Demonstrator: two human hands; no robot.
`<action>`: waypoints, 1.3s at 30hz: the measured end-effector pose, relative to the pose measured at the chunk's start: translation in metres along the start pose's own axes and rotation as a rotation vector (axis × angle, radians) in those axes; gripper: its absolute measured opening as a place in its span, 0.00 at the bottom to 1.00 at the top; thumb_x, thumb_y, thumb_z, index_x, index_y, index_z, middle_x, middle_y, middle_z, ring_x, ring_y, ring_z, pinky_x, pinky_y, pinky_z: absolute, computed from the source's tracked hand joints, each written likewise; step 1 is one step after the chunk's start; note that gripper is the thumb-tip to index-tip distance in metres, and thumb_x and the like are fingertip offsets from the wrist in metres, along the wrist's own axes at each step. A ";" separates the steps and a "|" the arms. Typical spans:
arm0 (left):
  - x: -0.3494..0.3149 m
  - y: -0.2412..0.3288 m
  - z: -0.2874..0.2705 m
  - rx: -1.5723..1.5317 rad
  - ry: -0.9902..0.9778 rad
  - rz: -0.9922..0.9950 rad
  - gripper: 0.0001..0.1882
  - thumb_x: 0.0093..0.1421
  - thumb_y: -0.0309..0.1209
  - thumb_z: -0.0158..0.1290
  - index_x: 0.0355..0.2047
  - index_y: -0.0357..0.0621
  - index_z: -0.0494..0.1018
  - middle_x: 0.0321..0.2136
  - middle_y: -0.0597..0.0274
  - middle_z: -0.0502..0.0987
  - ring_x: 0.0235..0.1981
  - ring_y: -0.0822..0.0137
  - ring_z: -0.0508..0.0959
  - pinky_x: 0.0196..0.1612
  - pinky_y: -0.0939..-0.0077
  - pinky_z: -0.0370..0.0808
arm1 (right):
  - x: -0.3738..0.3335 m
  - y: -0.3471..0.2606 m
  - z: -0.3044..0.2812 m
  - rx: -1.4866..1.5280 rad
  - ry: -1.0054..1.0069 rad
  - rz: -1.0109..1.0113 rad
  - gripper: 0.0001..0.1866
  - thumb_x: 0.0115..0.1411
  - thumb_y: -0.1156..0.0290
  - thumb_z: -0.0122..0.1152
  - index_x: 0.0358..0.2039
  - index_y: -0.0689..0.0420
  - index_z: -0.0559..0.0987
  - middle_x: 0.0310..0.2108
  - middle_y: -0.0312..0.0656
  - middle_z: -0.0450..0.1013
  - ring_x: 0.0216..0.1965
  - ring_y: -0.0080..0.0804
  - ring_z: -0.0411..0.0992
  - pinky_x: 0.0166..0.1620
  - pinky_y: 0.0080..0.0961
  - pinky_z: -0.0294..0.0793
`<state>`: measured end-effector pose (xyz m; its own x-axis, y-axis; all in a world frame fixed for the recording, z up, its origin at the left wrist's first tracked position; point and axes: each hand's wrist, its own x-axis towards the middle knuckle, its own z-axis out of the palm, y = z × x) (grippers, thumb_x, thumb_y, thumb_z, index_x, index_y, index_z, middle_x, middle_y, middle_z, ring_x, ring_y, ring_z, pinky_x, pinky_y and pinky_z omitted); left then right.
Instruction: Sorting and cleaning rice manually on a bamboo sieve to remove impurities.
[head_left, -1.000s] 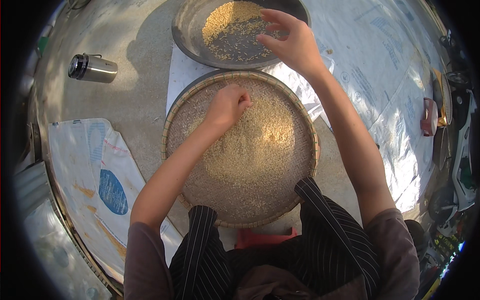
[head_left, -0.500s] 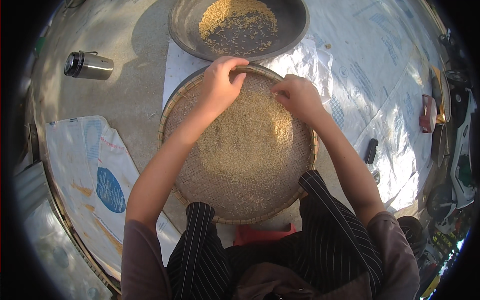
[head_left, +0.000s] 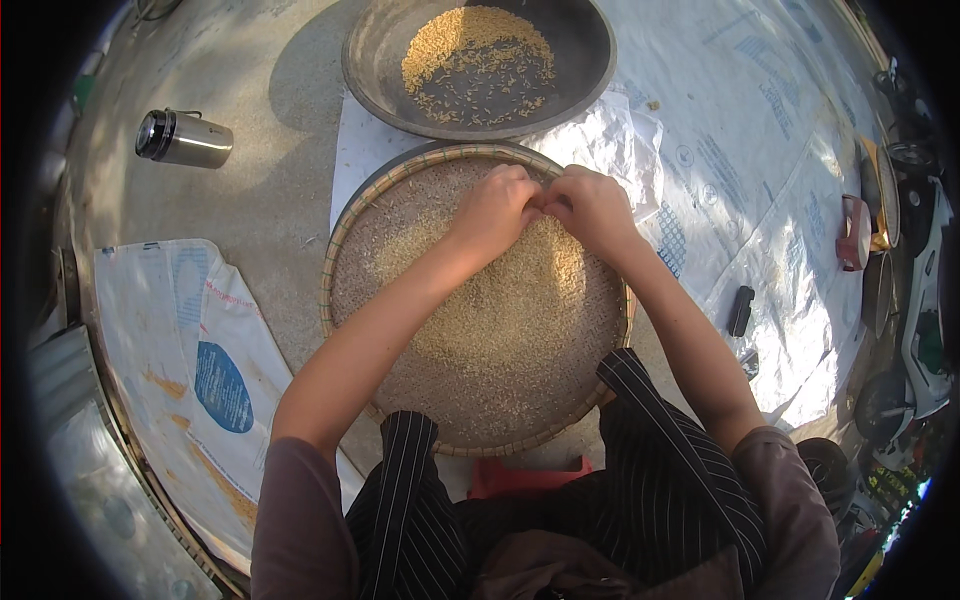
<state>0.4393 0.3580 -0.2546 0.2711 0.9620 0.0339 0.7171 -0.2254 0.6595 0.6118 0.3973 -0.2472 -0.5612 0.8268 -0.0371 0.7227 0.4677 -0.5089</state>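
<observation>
head: rnd tray (head_left: 490,447), pale-yel. grain (head_left: 490,315)

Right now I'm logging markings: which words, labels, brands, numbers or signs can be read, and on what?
I won't copy printed wording.
White sheet on the left: red lettering, blurred; blue oval, its text too small to read.
Pale sheet on the right: blue print, faint and blurred.
Metal flask: tiny mark, unreadable.

Tan tray (head_left: 350,275), pale-gold grains (head_left: 500,330); dark-grey basin (head_left: 582,55) at twelve o'clock; silver-and-black flask (head_left: 195,140) at ten; blue-patched white sack (head_left: 222,388) at eight; white-pinstriped black trousers (head_left: 675,455) towards six.
</observation>
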 end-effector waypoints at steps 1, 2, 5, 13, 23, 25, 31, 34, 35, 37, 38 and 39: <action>0.001 0.002 -0.002 -0.020 0.006 -0.011 0.06 0.50 0.27 0.62 0.29 0.42 0.78 0.31 0.57 0.75 0.39 0.55 0.75 0.43 0.61 0.72 | 0.000 -0.002 -0.003 -0.001 0.003 -0.002 0.03 0.48 0.67 0.63 0.23 0.51 0.80 0.27 0.36 0.73 0.31 0.38 0.75 0.35 0.34 0.74; 0.002 0.003 -0.003 -0.018 0.010 -0.007 0.06 0.50 0.27 0.62 0.29 0.42 0.78 0.31 0.57 0.75 0.39 0.55 0.75 0.43 0.61 0.72 | 0.000 -0.004 -0.007 -0.022 -0.007 -0.005 0.04 0.49 0.67 0.62 0.23 0.52 0.80 0.28 0.37 0.73 0.31 0.39 0.75 0.35 0.34 0.74; 0.003 0.003 -0.008 0.018 0.000 0.023 0.06 0.50 0.27 0.61 0.27 0.40 0.76 0.29 0.56 0.75 0.37 0.54 0.75 0.41 0.60 0.72 | 0.000 -0.007 -0.012 -0.055 0.003 -0.042 0.05 0.51 0.68 0.60 0.25 0.54 0.79 0.29 0.39 0.73 0.31 0.40 0.75 0.35 0.36 0.74; 0.003 0.012 -0.017 0.063 0.001 -0.032 0.06 0.53 0.25 0.58 0.30 0.37 0.74 0.31 0.53 0.77 0.36 0.55 0.77 0.39 0.64 0.74 | 0.004 -0.006 -0.022 -0.111 -0.024 -0.060 0.06 0.54 0.69 0.57 0.27 0.58 0.76 0.30 0.43 0.72 0.31 0.43 0.75 0.35 0.38 0.74; 0.034 -0.044 -0.081 0.092 0.504 -0.044 0.21 0.56 0.25 0.58 0.51 0.46 0.73 0.40 0.59 0.80 0.41 0.67 0.80 0.40 0.74 0.77 | 0.002 -0.011 -0.009 -0.095 -0.048 -0.076 0.03 0.51 0.73 0.58 0.26 0.56 0.78 0.31 0.39 0.73 0.33 0.40 0.75 0.36 0.36 0.75; 0.017 -0.045 -0.082 0.041 0.394 -0.126 0.18 0.56 0.25 0.57 0.48 0.46 0.75 0.40 0.60 0.81 0.39 0.67 0.80 0.39 0.74 0.76 | 0.002 -0.011 -0.003 -0.103 -0.078 -0.043 0.02 0.51 0.73 0.58 0.25 0.56 0.78 0.31 0.39 0.73 0.33 0.39 0.75 0.37 0.35 0.75; -0.046 -0.060 -0.089 -0.116 0.058 -0.356 0.07 0.54 0.25 0.60 0.34 0.39 0.78 0.31 0.60 0.80 0.30 0.72 0.78 0.34 0.80 0.75 | 0.003 -0.018 0.004 -0.113 -0.071 -0.034 0.03 0.52 0.72 0.58 0.26 0.56 0.78 0.31 0.38 0.73 0.34 0.40 0.75 0.37 0.36 0.75; -0.063 -0.066 -0.084 0.031 -0.033 -0.247 0.10 0.52 0.25 0.61 0.35 0.38 0.78 0.29 0.61 0.79 0.28 0.72 0.77 0.33 0.79 0.75 | 0.004 -0.025 0.013 -0.073 -0.039 -0.056 0.04 0.53 0.70 0.59 0.28 0.55 0.79 0.32 0.38 0.74 0.35 0.40 0.75 0.37 0.36 0.75; -0.067 -0.068 -0.078 0.029 -0.006 -0.219 0.13 0.50 0.27 0.63 0.37 0.38 0.77 0.30 0.60 0.77 0.27 0.69 0.77 0.34 0.75 0.75 | 0.006 -0.028 0.017 -0.064 -0.058 -0.049 0.05 0.53 0.69 0.59 0.29 0.55 0.79 0.32 0.39 0.75 0.35 0.40 0.75 0.38 0.36 0.74; -0.069 -0.074 -0.065 0.055 0.047 -0.158 0.14 0.50 0.28 0.64 0.38 0.38 0.77 0.32 0.60 0.77 0.28 0.68 0.77 0.35 0.74 0.75 | 0.009 -0.032 0.022 -0.053 -0.078 -0.043 0.06 0.53 0.68 0.60 0.30 0.55 0.80 0.32 0.39 0.75 0.35 0.40 0.75 0.39 0.36 0.74; -0.068 -0.074 -0.057 0.075 0.101 -0.091 0.15 0.50 0.28 0.64 0.38 0.38 0.77 0.33 0.60 0.77 0.29 0.66 0.77 0.36 0.72 0.76 | 0.009 -0.033 0.024 -0.042 -0.087 -0.028 0.07 0.53 0.67 0.61 0.31 0.54 0.80 0.32 0.40 0.76 0.35 0.40 0.76 0.39 0.36 0.75; -0.066 -0.073 -0.048 0.062 0.092 -0.130 0.15 0.50 0.30 0.65 0.37 0.38 0.77 0.34 0.58 0.76 0.31 0.63 0.78 0.38 0.71 0.76 | 0.009 -0.034 0.027 -0.031 -0.096 -0.013 0.08 0.52 0.66 0.62 0.32 0.54 0.80 0.32 0.40 0.76 0.35 0.40 0.76 0.39 0.36 0.75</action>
<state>0.3381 0.3181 -0.2686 0.1155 0.9931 0.0218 0.7812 -0.1044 0.6155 0.5716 0.3806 -0.2533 -0.6055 0.7877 -0.1133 0.7263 0.4887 -0.4834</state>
